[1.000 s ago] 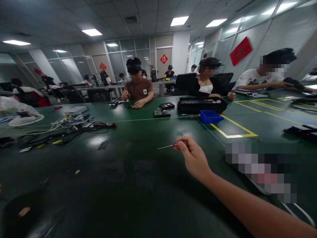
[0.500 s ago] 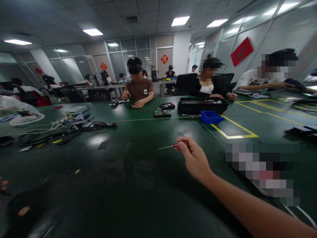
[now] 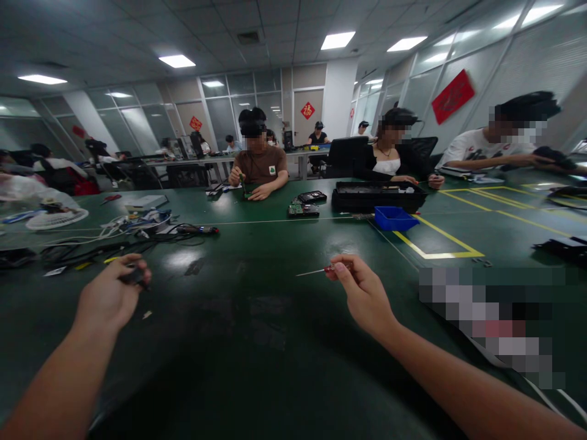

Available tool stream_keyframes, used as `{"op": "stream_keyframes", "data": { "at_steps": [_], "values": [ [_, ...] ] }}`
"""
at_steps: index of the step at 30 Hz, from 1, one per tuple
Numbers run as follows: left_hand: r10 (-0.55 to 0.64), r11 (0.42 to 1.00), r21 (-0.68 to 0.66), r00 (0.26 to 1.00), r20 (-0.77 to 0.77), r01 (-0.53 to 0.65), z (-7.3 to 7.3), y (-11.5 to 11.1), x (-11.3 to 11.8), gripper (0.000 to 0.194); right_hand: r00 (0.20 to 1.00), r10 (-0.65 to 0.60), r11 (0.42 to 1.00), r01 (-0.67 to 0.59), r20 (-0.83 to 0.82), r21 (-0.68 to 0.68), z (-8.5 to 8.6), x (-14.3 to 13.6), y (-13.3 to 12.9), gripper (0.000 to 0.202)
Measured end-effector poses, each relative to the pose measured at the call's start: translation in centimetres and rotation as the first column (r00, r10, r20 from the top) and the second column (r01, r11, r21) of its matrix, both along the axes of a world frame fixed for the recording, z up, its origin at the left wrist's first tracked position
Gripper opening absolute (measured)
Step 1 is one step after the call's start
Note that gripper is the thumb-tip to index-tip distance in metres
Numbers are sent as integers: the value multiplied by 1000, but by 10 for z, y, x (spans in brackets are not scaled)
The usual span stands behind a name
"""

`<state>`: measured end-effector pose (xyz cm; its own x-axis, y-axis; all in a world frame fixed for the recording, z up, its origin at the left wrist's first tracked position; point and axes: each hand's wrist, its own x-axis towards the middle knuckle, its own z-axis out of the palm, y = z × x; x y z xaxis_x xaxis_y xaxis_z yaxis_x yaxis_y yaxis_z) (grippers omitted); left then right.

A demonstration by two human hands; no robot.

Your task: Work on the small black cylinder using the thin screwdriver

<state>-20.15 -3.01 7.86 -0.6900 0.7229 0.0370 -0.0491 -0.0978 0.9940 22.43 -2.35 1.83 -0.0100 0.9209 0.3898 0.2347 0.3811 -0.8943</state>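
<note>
Bench [image 3: 275,318]: dark green, glossy, pale glare patches from ceiling lights. Yellow tape lines [image 3: 440,244] mark out rectangles on it. Small tray [image 3: 394,217]: bright blue. Long case [image 3: 376,197] behind it: black. Circuit board [image 3: 302,210]: green. Cables [image 3: 114,235]: tangle of black and white, some yellow. Screwdriver [image 3: 321,269] in right hand [image 3: 364,296]: red handle, silver shaft. Small part [image 3: 134,276] in left hand [image 3: 110,296]: dark, nearly black. Wall signs [image 3: 452,96]: red. Shirt [image 3: 262,169] of the person opposite: brown with a small green-and-white badge.
</note>
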Motion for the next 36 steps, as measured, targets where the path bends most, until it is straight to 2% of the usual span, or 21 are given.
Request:
{"op": "stream_keyframes", "data": {
  "at_steps": [2,5,7,11,13,15,18,20,22,28,32,36],
  "values": [
    [-175,984,32,980,91,173,-4,12,37,26,1000,9,1000,-9,-11,-5,-1,0,0,27],
    [-410,912,34,911,44,409,-11,25,93,30,1000,6,1000,-7,-28,-12,-1,0,1,27],
    [-523,852,31,853,0,522,-17,29,127,29,999,0,1000,0,-32,-11,0,0,0,26],
    [-685,728,-51,724,-78,683,-30,35,186,28,999,-30,999,30,17,19,5,2,-2,26],
    [-742,670,-141,658,-126,729,-38,36,208,29,998,-47,998,45,45,44,7,3,-4,27],
    [-773,635,-227,603,-199,738,-48,37,222,28,995,-62,996,57,78,64,8,3,-5,28],
    [-790,604,-294,507,-344,741,-61,34,228,29,989,-75,995,65,129,78,9,2,-6,29],
    [-794,577,-314,430,-429,754,-68,29,225,37,989,-80,994,70,124,83,8,2,-6,28],
    [-780,577,-328,386,-493,748,-71,24,221,49,992,-79,994,71,95,84,7,2,-5,26],
    [-696,655,-285,412,-588,700,-75,25,209,28,1000,10,998,-9,-21,62,1,5,-3,23],
    [-668,657,-254,392,-633,710,-75,30,207,34,999,22,998,-23,25,54,0,5,-2,23],
    [-682,647,-278,376,-628,710,-77,29,207,40,995,21,999,-25,99,45,-3,4,0,25]
  ]
}}
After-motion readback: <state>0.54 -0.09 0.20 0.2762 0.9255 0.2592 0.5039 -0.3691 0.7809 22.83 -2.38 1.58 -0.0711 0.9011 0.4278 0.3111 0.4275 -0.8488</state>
